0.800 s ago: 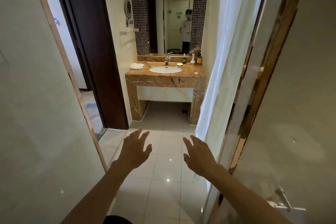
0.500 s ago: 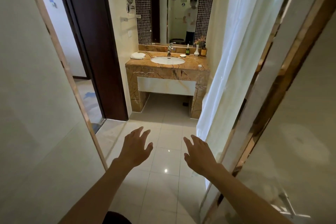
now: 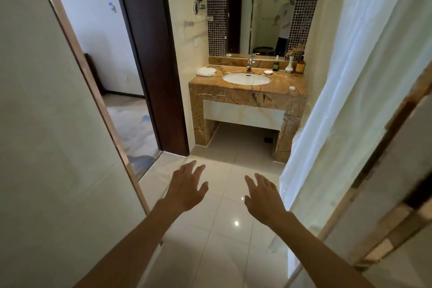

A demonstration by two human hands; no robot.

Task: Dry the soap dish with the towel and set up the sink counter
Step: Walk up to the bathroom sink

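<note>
A brown marble sink counter (image 3: 247,93) stands across the bathroom floor, with a white oval basin (image 3: 246,79) and a chrome tap (image 3: 249,65). A folded white towel (image 3: 206,71) lies on the counter's left end. A small white soap dish (image 3: 268,72) sits right of the tap. My left hand (image 3: 187,188) and my right hand (image 3: 263,199) are stretched out in front of me over the tiled floor, fingers spread, holding nothing, far short of the counter.
A dark bottle (image 3: 276,65), a white vase (image 3: 289,65) and an amber bottle (image 3: 300,65) line the counter's back right; a small white lid (image 3: 292,88) lies near its front. A white curtain (image 3: 346,91) hangs right, a dark door frame (image 3: 149,54) stands left.
The view has moved closer to the sink counter, which now looks larger. Both hands stay spread out in front, empty.
</note>
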